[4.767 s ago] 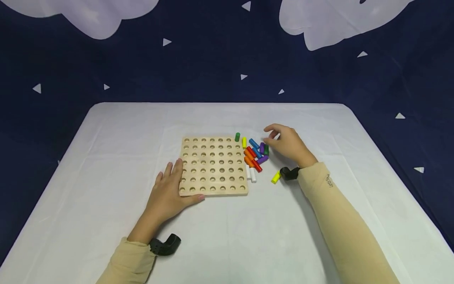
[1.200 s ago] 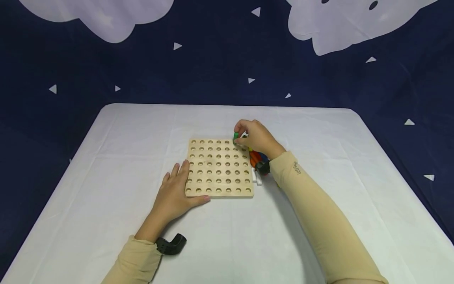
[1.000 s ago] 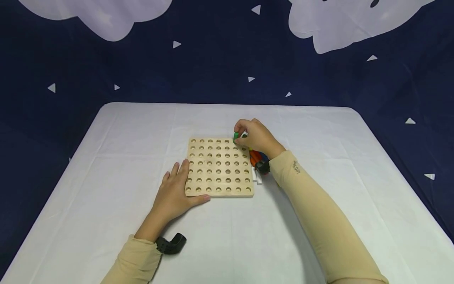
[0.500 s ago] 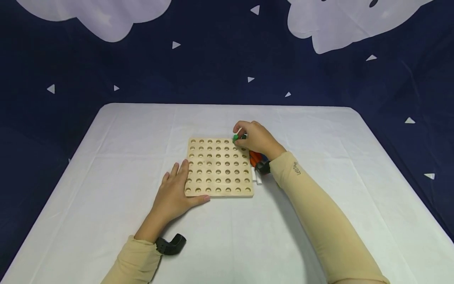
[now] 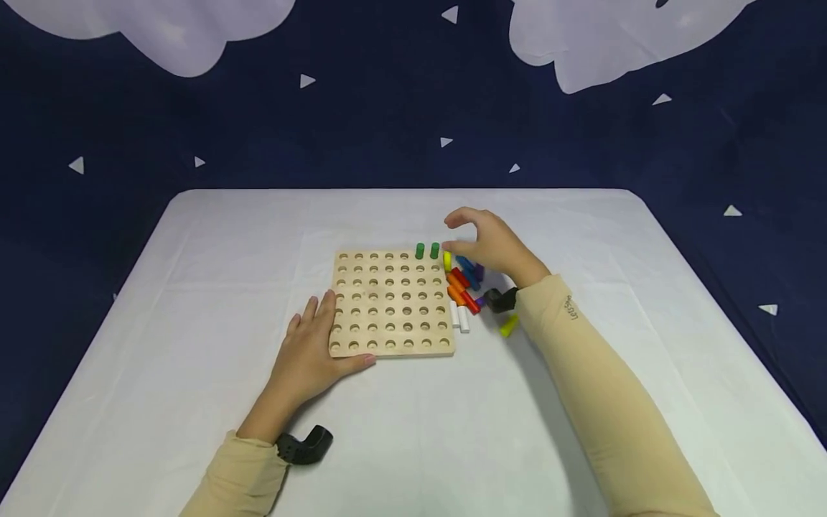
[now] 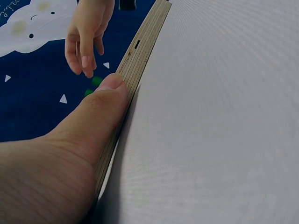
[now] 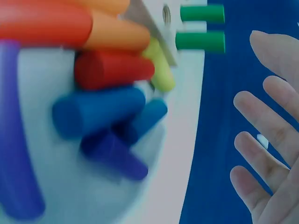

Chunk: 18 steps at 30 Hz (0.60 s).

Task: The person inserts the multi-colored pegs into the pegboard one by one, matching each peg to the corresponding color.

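Observation:
A square wooden pegboard (image 5: 381, 304) with rows of round holes lies on the table. Two green pegs (image 5: 420, 251) stand upright in the two rightmost holes of its far row. My left hand (image 5: 310, 359) rests along the board's left side and near corner, its thumb (image 6: 96, 112) lying on the front edge. Beyond the board's far right corner my right hand (image 5: 494, 244) hovers with fingers parted and nothing between them. Below it a heap of loose pegs lies beside the board: yellow (image 5: 447, 261), blue (image 7: 100, 109), red (image 7: 114, 70), orange (image 5: 456, 294), purple (image 7: 114, 154) and white (image 5: 464, 319).
A single yellow peg (image 5: 508, 326) lies apart, to the right of the heap, near the black wrist camera (image 5: 500, 300). The white-covered table (image 5: 413, 431) ends at a dark blue backdrop (image 5: 375, 129) with clouds and triangles.
My right hand has set a second green peg upright in the far row, left of the first, let go of it, and moved up and right. My left hand stays on the board.

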### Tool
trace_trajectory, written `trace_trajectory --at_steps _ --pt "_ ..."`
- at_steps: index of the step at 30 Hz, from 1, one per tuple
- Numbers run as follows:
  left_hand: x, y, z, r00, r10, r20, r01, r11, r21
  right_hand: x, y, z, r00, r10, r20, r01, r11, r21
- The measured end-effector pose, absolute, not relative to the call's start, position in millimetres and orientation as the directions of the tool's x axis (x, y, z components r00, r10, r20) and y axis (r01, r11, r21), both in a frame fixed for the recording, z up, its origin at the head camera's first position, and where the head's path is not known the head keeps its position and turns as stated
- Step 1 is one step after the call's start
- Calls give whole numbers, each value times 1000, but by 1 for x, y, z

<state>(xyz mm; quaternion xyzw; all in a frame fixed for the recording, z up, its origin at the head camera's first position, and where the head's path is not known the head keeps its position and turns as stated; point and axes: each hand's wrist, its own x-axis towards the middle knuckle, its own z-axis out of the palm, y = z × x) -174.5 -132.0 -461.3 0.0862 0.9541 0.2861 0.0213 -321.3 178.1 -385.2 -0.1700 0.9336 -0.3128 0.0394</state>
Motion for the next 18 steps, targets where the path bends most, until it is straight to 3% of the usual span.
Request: trace_trajectory --at_steps 9,18 --pt "-173 -132 -462 -985 175 -7 141 817 559 -304 214 -384 -967 -256 -2 -212 802 -559" --pt "-174 -131 -460 -984 179 -9 144 818 557 -254 258 -394 -965 -230 -128 -131 843 -522"
